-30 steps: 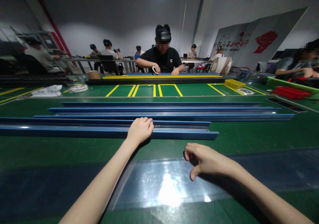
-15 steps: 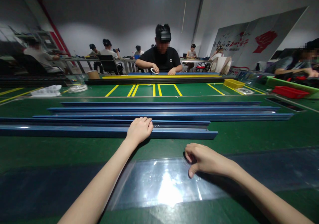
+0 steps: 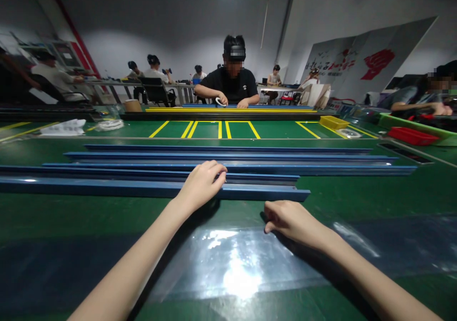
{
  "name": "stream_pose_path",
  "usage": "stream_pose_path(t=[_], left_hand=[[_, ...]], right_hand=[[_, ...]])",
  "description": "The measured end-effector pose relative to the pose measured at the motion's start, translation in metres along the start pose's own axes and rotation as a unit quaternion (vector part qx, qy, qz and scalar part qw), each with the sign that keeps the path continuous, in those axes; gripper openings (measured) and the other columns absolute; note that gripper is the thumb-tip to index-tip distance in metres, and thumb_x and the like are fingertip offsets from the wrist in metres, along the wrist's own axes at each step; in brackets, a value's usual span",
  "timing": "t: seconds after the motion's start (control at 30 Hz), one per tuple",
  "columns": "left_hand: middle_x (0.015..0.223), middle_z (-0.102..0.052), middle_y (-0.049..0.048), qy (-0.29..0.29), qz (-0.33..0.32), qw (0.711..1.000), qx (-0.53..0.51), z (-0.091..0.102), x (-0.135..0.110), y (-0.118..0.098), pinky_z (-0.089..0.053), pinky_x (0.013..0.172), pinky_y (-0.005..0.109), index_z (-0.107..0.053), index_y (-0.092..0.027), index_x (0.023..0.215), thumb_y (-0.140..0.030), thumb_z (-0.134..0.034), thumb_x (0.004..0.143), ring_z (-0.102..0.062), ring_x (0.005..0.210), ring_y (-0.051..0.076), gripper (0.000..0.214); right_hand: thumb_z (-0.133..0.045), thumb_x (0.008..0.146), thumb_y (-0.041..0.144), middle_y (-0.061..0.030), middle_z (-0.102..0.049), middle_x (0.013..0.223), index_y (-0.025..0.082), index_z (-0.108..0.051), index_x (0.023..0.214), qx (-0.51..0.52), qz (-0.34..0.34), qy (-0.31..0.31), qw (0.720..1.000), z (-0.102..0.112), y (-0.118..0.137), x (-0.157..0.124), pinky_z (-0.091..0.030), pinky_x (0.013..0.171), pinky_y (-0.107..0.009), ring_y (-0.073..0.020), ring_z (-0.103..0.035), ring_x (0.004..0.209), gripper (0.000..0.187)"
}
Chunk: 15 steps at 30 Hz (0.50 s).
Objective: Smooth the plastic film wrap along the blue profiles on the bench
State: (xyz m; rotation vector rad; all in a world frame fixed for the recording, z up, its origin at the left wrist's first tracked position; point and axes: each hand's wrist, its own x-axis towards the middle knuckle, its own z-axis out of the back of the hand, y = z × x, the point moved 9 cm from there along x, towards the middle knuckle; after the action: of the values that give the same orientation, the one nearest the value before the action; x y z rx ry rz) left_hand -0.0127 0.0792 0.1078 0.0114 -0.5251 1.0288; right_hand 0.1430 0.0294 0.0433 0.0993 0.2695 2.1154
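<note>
My left hand (image 3: 203,183) is over the nearest blue metal channel (image 3: 264,193), its thumb and fingers drawn together above the groove. A tiny pale glint shows at those fingertips, too small to name. To the right and closer to me, my right hand (image 3: 291,221) is curled, with the thumb bent in under the fingers; whatever it may hold is hidden. Beneath that hand lies a long, clear plastic bag or film (image 3: 200,264), flat on the green table (image 3: 357,192) and shining under the light.
Behind the nearest channel lie several more blue channels (image 3: 321,170). Farther back are yellow tape lines, a yellow tray (image 3: 333,122), a red tray (image 3: 412,135) and a dark flat device (image 3: 405,153). A co-worker in black (image 3: 233,85) sits opposite.
My left hand has shifted slightly right and turned, so its thumb now shows at the groove. My right hand has risen a little away from me, its thumb drawn closer to the fingers.
</note>
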Motion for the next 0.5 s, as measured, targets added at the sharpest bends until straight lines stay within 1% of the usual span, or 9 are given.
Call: stream_pose_path(t=[0.07,0.1,0.13,0.2,0.3,0.4,0.5], left_hand=[[0.087,-0.064,0.0008,0.078,0.004,0.997,-0.019,-0.003,-0.003,-0.014,-0.042,0.071,0.025,-0.061,-0.021,0.089,-0.029,-0.036,0.084,-0.057,0.081,0.015,0.027],[0.087,-0.064,0.0007,0.130,-0.006,0.991,-0.025,-0.009,-0.007,-0.023,-0.042,0.068,0.025,-0.061,-0.022,0.090,-0.033,-0.036,0.085,-0.058,0.078,0.015,0.028],[0.083,-0.064,0.0003,0.170,-0.004,0.985,-0.025,-0.013,-0.010,-0.027,-0.041,0.063,0.024,-0.061,-0.022,0.089,-0.035,-0.036,0.084,-0.058,0.073,0.015,0.029],[0.077,-0.065,0.0003,0.222,-0.005,0.975,-0.024,-0.020,-0.017,-0.033,-0.039,0.058,0.023,-0.062,-0.022,0.088,-0.038,-0.038,0.083,-0.058,0.068,0.015,0.029],[0.078,-0.065,0.0013,0.238,0.005,0.970,-0.037,-0.022,-0.019,-0.030,-0.038,0.058,0.023,-0.062,-0.021,0.089,-0.041,-0.043,0.080,-0.058,0.069,0.016,0.029],[0.082,-0.063,0.0014,0.239,0.021,0.969,-0.054,-0.016,-0.017,-0.021,-0.038,0.061,0.023,-0.061,-0.021,0.089,-0.043,-0.049,0.076,-0.057,0.073,0.016,0.028],[0.080,-0.062,0.0007,0.239,0.035,0.970,-0.036,-0.006,-0.016,-0.009,-0.038,0.062,0.023,-0.061,-0.021,0.084,-0.038,-0.055,0.072,-0.056,0.074,0.016,0.022]], right_hand=[[-0.058,0.075,0.028,0.0004,-0.060,0.069,0.020,-0.050,0.072,-0.034,-0.001,-0.025,0.999,0.003,-0.002,0.001,-0.024,0.052,-0.023,-0.0136,-0.052,0.062,0.012],[-0.057,0.076,0.028,0.0000,-0.060,0.070,0.020,-0.050,0.074,-0.054,0.001,-0.038,0.998,0.004,-0.002,0.001,-0.024,0.052,-0.024,-0.0141,-0.053,0.063,0.010],[-0.056,0.077,0.027,-0.0005,-0.060,0.070,0.020,-0.050,0.075,-0.076,0.004,-0.054,0.996,0.006,-0.003,0.001,-0.025,0.053,-0.024,-0.0145,-0.053,0.063,0.009],[-0.054,0.078,0.025,-0.0013,-0.060,0.070,0.018,-0.051,0.075,-0.127,0.016,-0.094,0.987,0.010,-0.003,0.001,-0.025,0.055,-0.025,-0.0150,-0.052,0.062,0.008],[-0.051,0.081,0.025,-0.0018,-0.058,0.066,0.017,-0.051,0.072,-0.195,0.051,-0.185,0.962,0.022,0.002,-0.003,-0.027,0.057,-0.026,-0.0148,-0.050,0.060,0.011],[-0.046,0.084,0.024,-0.0016,-0.055,0.061,0.017,-0.050,0.068,-0.227,0.089,-0.277,0.929,0.035,0.009,-0.010,-0.028,0.058,-0.027,-0.0140,-0.047,0.058,0.017],[-0.044,0.085,0.023,-0.0015,-0.054,0.060,0.017,-0.050,0.069,-0.232,0.084,-0.350,0.904,0.050,0.008,-0.018,-0.029,0.059,-0.027,-0.0139,-0.045,0.058,0.019]])
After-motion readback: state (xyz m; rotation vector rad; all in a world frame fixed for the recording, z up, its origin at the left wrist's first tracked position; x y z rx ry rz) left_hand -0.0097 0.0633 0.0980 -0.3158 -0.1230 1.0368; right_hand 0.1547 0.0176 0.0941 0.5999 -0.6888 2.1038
